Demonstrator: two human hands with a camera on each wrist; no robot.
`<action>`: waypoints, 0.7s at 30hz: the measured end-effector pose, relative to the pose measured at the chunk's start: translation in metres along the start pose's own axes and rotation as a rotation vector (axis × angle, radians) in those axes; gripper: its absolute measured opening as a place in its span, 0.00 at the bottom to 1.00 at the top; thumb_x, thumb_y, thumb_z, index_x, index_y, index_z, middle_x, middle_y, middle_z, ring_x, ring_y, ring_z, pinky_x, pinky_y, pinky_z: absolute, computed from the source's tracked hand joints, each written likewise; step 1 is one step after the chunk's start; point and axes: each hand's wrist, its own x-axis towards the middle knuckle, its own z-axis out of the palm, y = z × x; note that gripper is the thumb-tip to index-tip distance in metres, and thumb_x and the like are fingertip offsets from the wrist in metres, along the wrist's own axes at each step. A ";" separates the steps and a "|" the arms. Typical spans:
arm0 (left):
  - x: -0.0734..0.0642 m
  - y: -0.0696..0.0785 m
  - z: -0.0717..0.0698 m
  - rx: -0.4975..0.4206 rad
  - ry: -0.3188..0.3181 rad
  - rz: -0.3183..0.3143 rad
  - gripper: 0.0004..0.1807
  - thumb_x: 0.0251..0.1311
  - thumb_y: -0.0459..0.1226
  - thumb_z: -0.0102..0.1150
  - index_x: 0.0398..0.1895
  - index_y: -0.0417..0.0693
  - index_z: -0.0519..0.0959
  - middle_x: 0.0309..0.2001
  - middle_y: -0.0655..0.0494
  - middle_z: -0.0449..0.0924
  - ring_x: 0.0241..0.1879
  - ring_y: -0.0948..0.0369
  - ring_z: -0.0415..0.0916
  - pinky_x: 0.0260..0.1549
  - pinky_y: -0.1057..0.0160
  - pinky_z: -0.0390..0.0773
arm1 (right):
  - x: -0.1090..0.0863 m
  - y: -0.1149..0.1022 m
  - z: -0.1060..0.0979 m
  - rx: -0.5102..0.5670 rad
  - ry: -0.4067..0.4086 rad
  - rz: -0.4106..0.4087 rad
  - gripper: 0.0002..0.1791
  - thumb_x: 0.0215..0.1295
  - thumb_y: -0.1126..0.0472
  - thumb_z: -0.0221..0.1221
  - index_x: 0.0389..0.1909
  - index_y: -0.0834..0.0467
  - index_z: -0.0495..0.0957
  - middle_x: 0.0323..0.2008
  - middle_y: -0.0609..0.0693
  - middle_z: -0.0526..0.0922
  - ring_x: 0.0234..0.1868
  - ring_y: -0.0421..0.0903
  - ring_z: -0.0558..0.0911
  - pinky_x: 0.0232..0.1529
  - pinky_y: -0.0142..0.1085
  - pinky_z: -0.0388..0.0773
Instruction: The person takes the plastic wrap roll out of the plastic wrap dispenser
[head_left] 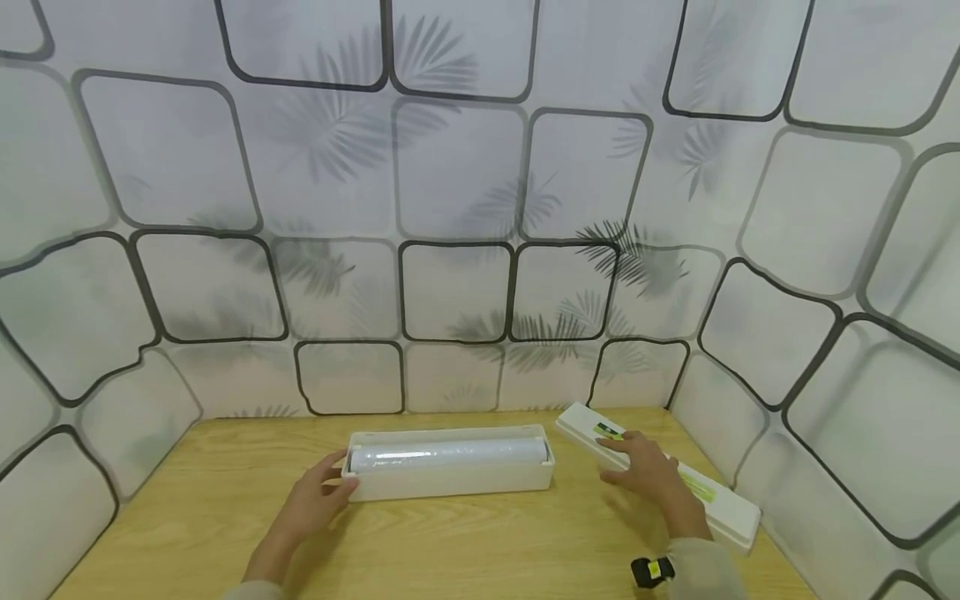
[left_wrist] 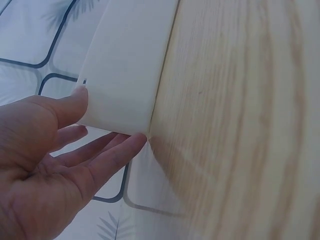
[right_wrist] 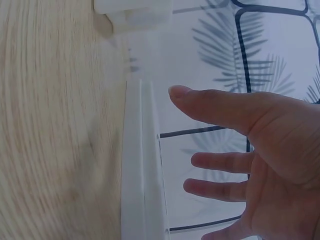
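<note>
A long white plastic wrap box (head_left: 450, 483) stands on the table without its lid, and a shiny roll of plastic wrap (head_left: 450, 454) lies inside. My left hand (head_left: 311, 500) holds the box's left end, thumb at the front corner and fingers around the end. In the left wrist view the thumb touches the box (left_wrist: 125, 65) near its upper edge, and the fingertips are at its lower corner. On the right, a long white lid (head_left: 731, 508) with green labels lies slanted. My right hand (head_left: 648, 471) hovers over the lid's middle with its fingers spread, holding nothing.
The light wood table (head_left: 450, 550) meets patterned cloth walls (head_left: 457, 292) at the back and both sides. The lid's near end lies close to the right wall. A dark band with a yellow square (head_left: 652, 572) is on the right wrist.
</note>
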 end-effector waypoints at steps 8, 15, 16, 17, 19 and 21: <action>0.002 -0.003 0.001 0.014 0.015 0.000 0.32 0.73 0.34 0.59 0.75 0.33 0.62 0.61 0.21 0.74 0.52 0.37 0.84 0.44 0.54 0.90 | 0.001 -0.005 0.000 0.006 0.017 -0.025 0.33 0.62 0.50 0.72 0.68 0.51 0.78 0.69 0.73 0.70 0.64 0.76 0.73 0.50 0.85 0.65; 0.001 -0.004 0.002 0.020 0.009 -0.008 0.32 0.73 0.35 0.59 0.75 0.33 0.62 0.61 0.21 0.74 0.52 0.38 0.85 0.44 0.53 0.90 | 0.001 -0.012 0.004 0.016 0.022 -0.052 0.32 0.63 0.51 0.71 0.68 0.52 0.78 0.69 0.73 0.70 0.64 0.78 0.73 0.49 0.84 0.67; 0.001 -0.004 0.001 0.017 0.007 -0.010 0.32 0.73 0.35 0.59 0.75 0.33 0.62 0.61 0.21 0.74 0.52 0.38 0.84 0.44 0.53 0.90 | 0.001 -0.013 0.005 0.011 0.023 -0.054 0.32 0.63 0.51 0.71 0.67 0.52 0.78 0.69 0.73 0.70 0.63 0.78 0.73 0.48 0.83 0.68; 0.002 -0.004 0.001 0.013 0.005 -0.010 0.32 0.73 0.36 0.59 0.75 0.33 0.62 0.61 0.21 0.74 0.52 0.38 0.84 0.44 0.53 0.90 | 0.002 -0.014 0.005 0.009 0.025 -0.053 0.32 0.63 0.51 0.71 0.67 0.52 0.78 0.69 0.72 0.71 0.63 0.78 0.73 0.48 0.82 0.69; 0.002 -0.004 0.001 0.003 0.002 -0.011 0.33 0.73 0.36 0.59 0.76 0.33 0.61 0.62 0.21 0.74 0.52 0.38 0.84 0.44 0.53 0.90 | 0.002 -0.016 0.005 -0.005 0.028 -0.059 0.31 0.63 0.51 0.71 0.67 0.51 0.79 0.69 0.72 0.71 0.62 0.77 0.74 0.46 0.80 0.71; 0.002 -0.003 0.000 -0.014 -0.002 -0.013 0.33 0.73 0.37 0.59 0.76 0.33 0.61 0.62 0.21 0.73 0.52 0.38 0.84 0.44 0.53 0.90 | 0.002 -0.018 0.005 -0.009 0.033 -0.069 0.31 0.63 0.51 0.71 0.67 0.51 0.79 0.68 0.72 0.71 0.62 0.77 0.75 0.45 0.79 0.72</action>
